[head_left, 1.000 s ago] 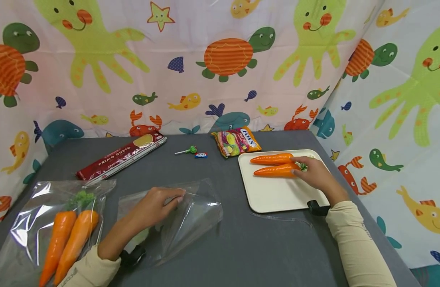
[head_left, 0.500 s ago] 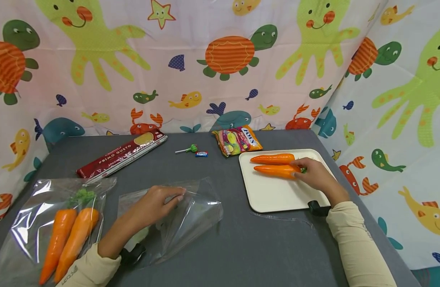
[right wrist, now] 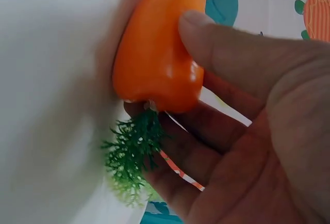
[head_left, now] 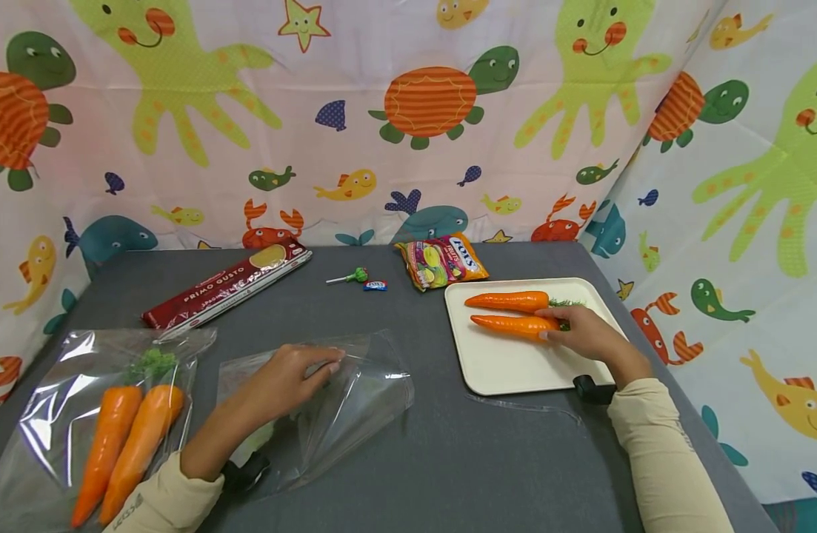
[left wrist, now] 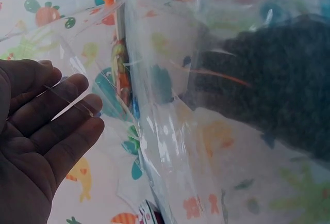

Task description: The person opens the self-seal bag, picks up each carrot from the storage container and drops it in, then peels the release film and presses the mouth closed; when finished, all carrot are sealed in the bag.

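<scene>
On the cream tray (head_left: 488,370) lie two orange carrots with green tops. My right hand (head_left: 584,334) holds the nearer carrot (head_left: 504,326) by its leafy end. In the right wrist view, the thumb and fingers grip that carrot's thick end (right wrist: 157,74), with its green top (right wrist: 136,144) below. The farther carrot (head_left: 504,300) lies just beyond, free of the hand. Over the table's middle left, my left hand (head_left: 284,381) pinches the upper edge of a clear plastic bag (head_left: 375,400). The left wrist view shows a thin film edge between the thumb and curled fingers (left wrist: 77,84).
A second clear bag (head_left: 48,437) at the left holds two larger carrots (head_left: 141,451). Along the back lie a red Primo Gusto pack (head_left: 228,285), a green lollipop (head_left: 359,275), a small blue sweet (head_left: 375,286) and a Fox's candy bag (head_left: 441,263).
My right hand has drawn the nearer carrot slightly towards me, apart from the farther one, whose green top now shows. The left hand and its bag stay put.
</scene>
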`<state>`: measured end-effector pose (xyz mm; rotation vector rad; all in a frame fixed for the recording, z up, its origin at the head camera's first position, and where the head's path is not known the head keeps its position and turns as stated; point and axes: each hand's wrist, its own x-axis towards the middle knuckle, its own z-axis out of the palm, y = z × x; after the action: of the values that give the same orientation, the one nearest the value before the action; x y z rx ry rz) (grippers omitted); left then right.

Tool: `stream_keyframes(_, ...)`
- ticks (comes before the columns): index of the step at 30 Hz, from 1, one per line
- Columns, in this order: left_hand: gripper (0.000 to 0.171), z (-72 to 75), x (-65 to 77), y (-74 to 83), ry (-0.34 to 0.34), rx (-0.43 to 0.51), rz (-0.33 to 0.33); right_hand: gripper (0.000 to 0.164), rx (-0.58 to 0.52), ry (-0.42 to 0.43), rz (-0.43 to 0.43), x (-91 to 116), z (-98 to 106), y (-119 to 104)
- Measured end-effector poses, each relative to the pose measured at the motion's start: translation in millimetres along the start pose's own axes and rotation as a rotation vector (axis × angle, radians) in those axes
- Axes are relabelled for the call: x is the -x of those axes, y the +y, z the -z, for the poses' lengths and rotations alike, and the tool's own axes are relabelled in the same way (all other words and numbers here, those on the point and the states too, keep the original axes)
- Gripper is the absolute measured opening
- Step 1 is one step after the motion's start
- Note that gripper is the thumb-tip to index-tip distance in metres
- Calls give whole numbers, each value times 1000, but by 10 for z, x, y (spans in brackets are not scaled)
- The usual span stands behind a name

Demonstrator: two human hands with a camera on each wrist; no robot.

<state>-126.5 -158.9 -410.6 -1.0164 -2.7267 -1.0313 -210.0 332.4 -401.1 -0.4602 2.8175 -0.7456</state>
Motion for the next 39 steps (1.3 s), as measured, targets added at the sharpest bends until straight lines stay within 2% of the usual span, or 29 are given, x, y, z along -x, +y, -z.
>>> stream_keyframes(5, 25, -9, -8, 10, 0, -9, 3, 40, 29, 38, 28, 26, -35, 5)
stream_keyframes(13, 25, -11, -36, 31, -19, -13, 8, 41, 34, 51, 40, 69, -49, -48)
stream_keyframes(19, 24, -19, -51, 35, -12, -18, 0, 40, 21, 101, 88, 79, -69, -115)
stream_keyframes(26, 25, -34, -68, 43, -32, -26, 14, 39, -13, 147, 95, 76, -96, -195)
stream_keyframes(31, 25, -41, -69, 37, -29, -20, 8, 44, -59, 135, 95, 68, -107, -251)
stream_keyframes(39, 24, -59, -84, 38, -33, 15, 20, 44, -57, 134, 115, 71, -158, -374)
